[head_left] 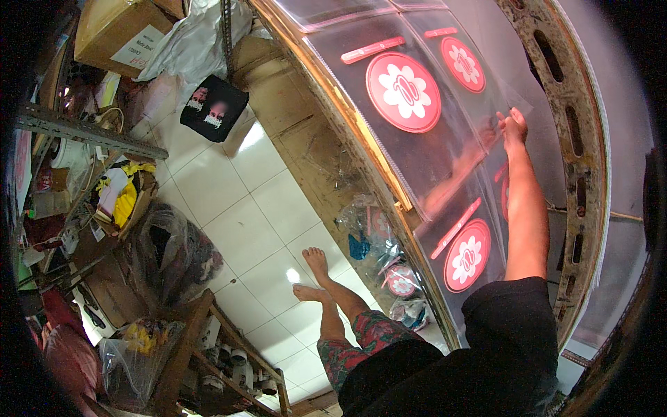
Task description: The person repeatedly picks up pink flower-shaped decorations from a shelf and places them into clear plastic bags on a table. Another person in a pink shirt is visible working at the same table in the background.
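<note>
The clear printed plastic sheet (483,156) lay under and to the left of the grip, spread along the desk (381,161). The right hand (513,128) appeared to pinch the film's far edge, fingers drawn together; the left was out of view. Red flower discs (404,92) sat left of and nearer than the grip. The step looked like straightening the film; the next move probably called for an even, crease-free pull. Beyond, right of the grip, curved a slotted metal beam (580,163).
</note>
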{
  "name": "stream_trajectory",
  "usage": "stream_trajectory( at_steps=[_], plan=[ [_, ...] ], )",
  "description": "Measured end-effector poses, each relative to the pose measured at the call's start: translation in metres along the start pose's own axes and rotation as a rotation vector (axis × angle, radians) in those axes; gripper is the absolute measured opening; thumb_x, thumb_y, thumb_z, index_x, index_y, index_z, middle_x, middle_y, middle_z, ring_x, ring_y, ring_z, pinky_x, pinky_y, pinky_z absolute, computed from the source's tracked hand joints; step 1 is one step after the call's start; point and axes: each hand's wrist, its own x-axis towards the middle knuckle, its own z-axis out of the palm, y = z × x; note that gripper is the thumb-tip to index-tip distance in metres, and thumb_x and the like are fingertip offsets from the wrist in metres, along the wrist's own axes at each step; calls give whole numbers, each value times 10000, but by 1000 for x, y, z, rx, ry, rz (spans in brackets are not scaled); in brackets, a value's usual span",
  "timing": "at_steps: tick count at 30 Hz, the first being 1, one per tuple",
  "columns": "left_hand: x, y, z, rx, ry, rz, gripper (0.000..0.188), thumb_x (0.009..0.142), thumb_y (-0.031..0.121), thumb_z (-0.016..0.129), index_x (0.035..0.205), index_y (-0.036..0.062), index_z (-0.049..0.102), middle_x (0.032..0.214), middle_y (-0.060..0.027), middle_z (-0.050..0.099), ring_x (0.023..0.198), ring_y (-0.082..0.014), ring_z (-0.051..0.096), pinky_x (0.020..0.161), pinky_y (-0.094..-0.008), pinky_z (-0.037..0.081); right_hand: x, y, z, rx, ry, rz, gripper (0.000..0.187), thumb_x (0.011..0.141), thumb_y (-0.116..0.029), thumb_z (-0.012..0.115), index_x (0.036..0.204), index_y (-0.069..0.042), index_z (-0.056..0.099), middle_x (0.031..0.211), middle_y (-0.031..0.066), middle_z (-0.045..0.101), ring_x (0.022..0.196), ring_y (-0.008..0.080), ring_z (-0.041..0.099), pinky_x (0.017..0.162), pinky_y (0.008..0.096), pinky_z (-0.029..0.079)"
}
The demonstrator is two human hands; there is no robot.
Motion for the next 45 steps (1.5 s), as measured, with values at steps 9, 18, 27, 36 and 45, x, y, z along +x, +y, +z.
stream_trajectory(
  at_steps=[9, 18, 27, 36, 45],
  plan=[
    [3, 2, -4, 12, -13, 19, 548, 1008, 306, 527, 1391, -75, 436, 1417, -312, 412, 1307, -457, 424, 1092, -547, 363, 34, 41, -25, -714, 314, -340, 535, 807, -68, 551, 1337, -1, 525, 1393, 220, 500, 1137, 331, 615, 869, 402, 503],
    [7, 7, -5, 26, -29, 42, 527, 1012, 283, 516, 1388, -76, 433, 1409, -308, 422, 1296, -451, 437, 1088, -537, 372, -25, 32, 3, -1065, 74, -322, 305, 924, -226, 513, 1169, -133, 668, 1153, 120, 698, 1069, 314, 657, 927, 422, 498],
    [-4, -16, 15, -62, 54, 32, 560, 985, 324, 535, 1372, -74, 458, 1454, -293, 385, 1338, -452, 386, 1109, -532, 320, -108, -10, 40, -797, 155, -320, 312, 942, -146, 469, 1179, -54, 649, 1179, 169, 673, 1133, 324, 621, 970, 397, 469],
    [-24, -31, 8, -427, 97, -85, 607, 870, 209, 617, 1377, -77, 448, 1495, -288, 350, 1408, -444, 309, 1169, -512, 224, -425, -59, 103, 64, -744, -600, 205, 966, 1, 473, 1088, 15, 637, 1019, 74, 661, 955, 169, 630, 863, 312, 503],
    [-88, -41, -63, -722, 44, -2, 367, 903, 218, 630, 1187, -14, 614, 1250, -221, 594, 1188, -374, 556, 1033, -438, 433, -685, 28, 19, -32, -1638, 200, 292, 976, -88, 528, 1235, 45, 554, 1080, 147, 668, 920, 240, 689, 804, 351, 558]
  ],
)
